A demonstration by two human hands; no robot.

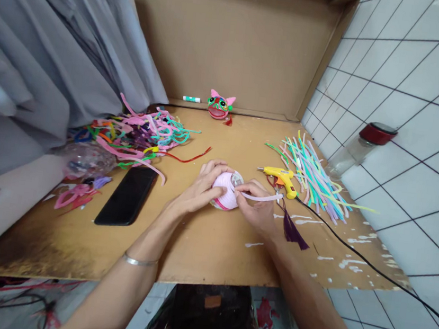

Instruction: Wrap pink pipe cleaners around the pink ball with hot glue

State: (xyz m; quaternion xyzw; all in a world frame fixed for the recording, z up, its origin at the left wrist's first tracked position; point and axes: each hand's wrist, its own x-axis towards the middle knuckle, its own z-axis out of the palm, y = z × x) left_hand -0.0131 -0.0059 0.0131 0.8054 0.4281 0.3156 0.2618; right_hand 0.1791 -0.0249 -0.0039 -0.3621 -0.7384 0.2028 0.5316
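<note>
Near the middle of the table, a ball wrapped in pale pink pipe cleaner [222,190] has a bare, greyish patch at its upper right. My left hand [205,185] is closed around its left side, with the thumb across the front. Between the fingertips of my right hand [255,206] is a lilac pipe cleaner [263,197]; one end meets the ball and the free end points right. Just beyond that hand lies a yellow hot glue gun [282,178], its nozzle facing left. A dark purple tassel [292,229] rests to the right of my right hand.
A heap of coloured pipe cleaners [143,131] lies left, above a black phone [126,196]. More straight pipe cleaners [314,176] spread right. A glass jar [359,149] stands by the tiles. At the back are a pink animal head [219,106] and a glue stick [191,99]. A black cord [353,250] crosses the right side.
</note>
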